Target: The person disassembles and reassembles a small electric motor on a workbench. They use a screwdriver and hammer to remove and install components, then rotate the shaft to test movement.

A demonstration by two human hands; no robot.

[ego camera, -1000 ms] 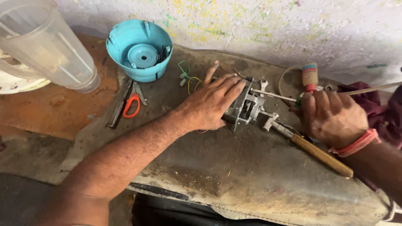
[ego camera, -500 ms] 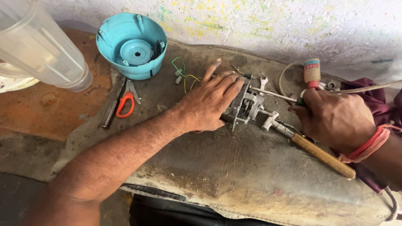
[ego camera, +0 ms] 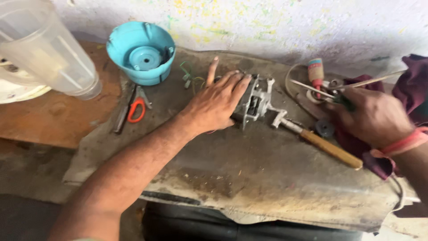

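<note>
My left hand (ego camera: 217, 101) lies flat over a grey metal motor (ego camera: 256, 100) on a dirty grey mat (ego camera: 249, 178), fingers spread and pressing it down. My right hand (ego camera: 372, 117), with a red band at the wrist, is closed around a small dark-handled tool (ego camera: 343, 99) by a thin metal rod (ego camera: 370, 81) at the right. A wooden-handled tool (ego camera: 330, 148) lies on the mat, its metal end touching the motor's right side.
A turquoise plastic base (ego camera: 142, 51) sits upside down at the back left. Red-handled pliers (ego camera: 135, 107) lie below it. A clear plastic jug (ego camera: 44, 49) stands far left on a wooden board (ego camera: 49, 120). A thread spool (ego camera: 315, 70) and maroon cloth (ego camera: 417, 89) are at the right.
My right hand has pulled away from the motor toward the right and taken up the small tool. The left hand has stayed on the motor.
</note>
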